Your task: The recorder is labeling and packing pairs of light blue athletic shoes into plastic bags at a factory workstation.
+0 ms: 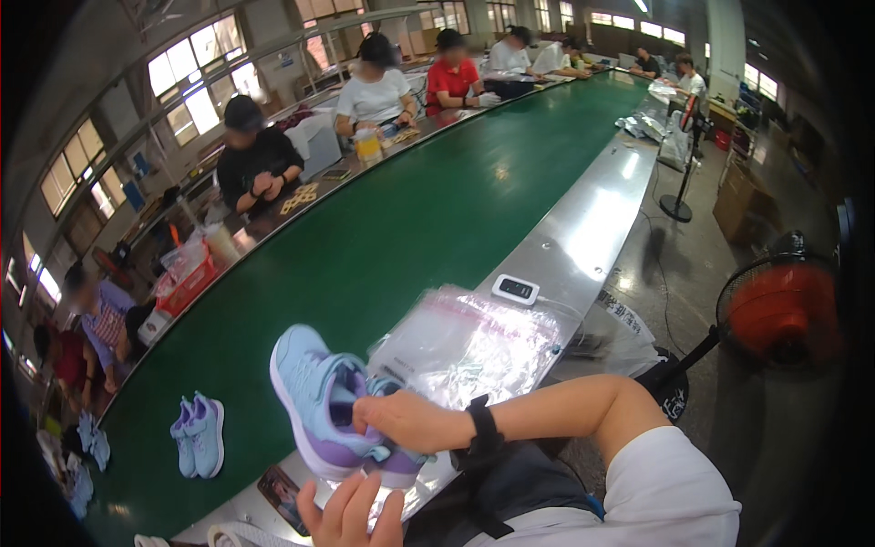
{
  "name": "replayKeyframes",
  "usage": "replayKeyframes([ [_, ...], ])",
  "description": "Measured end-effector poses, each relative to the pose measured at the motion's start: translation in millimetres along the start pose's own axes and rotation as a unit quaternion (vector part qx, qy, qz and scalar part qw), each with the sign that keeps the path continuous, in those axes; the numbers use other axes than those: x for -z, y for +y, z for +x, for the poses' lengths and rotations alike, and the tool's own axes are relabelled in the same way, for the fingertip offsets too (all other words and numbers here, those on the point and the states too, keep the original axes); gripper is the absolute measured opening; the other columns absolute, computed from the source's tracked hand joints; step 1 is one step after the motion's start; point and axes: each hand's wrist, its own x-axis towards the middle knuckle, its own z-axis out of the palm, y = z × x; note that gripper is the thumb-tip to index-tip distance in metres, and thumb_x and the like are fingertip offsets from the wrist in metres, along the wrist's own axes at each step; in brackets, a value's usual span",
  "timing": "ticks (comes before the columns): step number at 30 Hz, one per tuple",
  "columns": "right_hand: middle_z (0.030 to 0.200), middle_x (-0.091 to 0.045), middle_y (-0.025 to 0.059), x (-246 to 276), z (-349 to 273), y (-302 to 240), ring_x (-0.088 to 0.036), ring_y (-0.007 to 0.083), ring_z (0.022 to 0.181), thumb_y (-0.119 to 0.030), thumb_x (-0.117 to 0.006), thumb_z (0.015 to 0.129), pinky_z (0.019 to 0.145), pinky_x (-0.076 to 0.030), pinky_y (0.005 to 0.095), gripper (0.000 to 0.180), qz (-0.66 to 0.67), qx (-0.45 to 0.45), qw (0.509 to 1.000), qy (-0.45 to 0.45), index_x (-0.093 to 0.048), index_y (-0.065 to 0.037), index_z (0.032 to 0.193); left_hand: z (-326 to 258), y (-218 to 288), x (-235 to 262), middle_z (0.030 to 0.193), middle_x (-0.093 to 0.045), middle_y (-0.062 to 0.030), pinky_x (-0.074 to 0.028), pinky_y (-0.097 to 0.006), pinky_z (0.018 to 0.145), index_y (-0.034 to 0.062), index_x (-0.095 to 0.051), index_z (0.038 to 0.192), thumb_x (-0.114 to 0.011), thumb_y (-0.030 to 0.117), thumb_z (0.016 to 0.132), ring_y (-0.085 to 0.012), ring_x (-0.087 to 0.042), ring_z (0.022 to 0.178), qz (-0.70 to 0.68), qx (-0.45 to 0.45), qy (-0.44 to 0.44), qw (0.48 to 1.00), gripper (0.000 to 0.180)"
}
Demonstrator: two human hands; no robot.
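Note:
A pair of light blue sneakers with purple soles is held up over the metal edge of the conveyor belt. The nearer sneaker (305,387) has its toe toward the far left; the other sneaker (397,467) is mostly hidden behind it and my hand. My right hand (410,421), with a black band on its wrist, is closed on the pair, its thumb by the shoe opening. Below the heels, my left hand (351,512) shows spread fingers with nothing in them. Clear plastic bags (469,342) lie flat just beyond the shoes.
Another pair of blue and purple sneakers (197,436) stands on the green belt (392,219). A small white device (516,289) and a phone (281,497) rest on the metal edge. An orange fan (779,305) stands at the right. Several people sit along the far side.

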Motion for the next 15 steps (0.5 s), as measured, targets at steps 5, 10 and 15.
replayKeyframes([
  [5, 0.080, -0.054, 0.0079, 101, -21, 45, -0.058, 0.0291, 0.063, -0.013, -0.049, 0.083, 0.052, -0.045, 0.0390, 0.012, -0.416, 0.167, 0.887, 0.111, -0.055, -0.013, 0.093, -70, -23, 4, 0.098, -0.060, -0.0118, -0.036, -0.050, 0.091, 0.0062, -0.061, 0.090, -0.059, 0.003, 0.074, -0.0315, -0.056, 0.097, -0.032, 0.070, 0.004, 0.997, 0.016],
  [10, 0.070, -0.062, 0.0083, 244, -60, 65, -0.061, 0.0288, 0.059, -0.032, -0.050, 0.086, 0.051, -0.047, 0.0409, 0.018, -0.583, -0.087, 0.799, 0.120, -0.063, -0.019, 0.083, -119, -27, 10, 0.087, -0.060, -0.0133, -0.042, -0.047, 0.083, 0.0029, -0.059, 0.085, -0.059, -0.003, 0.072, -0.0344, -0.057, 0.090, -0.037, 0.192, -0.001, 0.981, 0.015],
  [15, 0.060, -0.060, 0.0124, 322, -101, 94, -0.060, 0.0308, 0.056, -0.046, -0.050, 0.085, 0.055, -0.047, 0.0423, 0.039, -0.690, -0.165, 0.695, 0.115, -0.064, -0.014, 0.068, -120, -21, -1, 0.086, -0.059, -0.0146, -0.043, -0.045, 0.080, 0.0017, -0.059, 0.085, -0.059, -0.004, 0.072, -0.0357, -0.056, 0.087, -0.055, 0.240, -0.009, 0.969, 0.014],
])
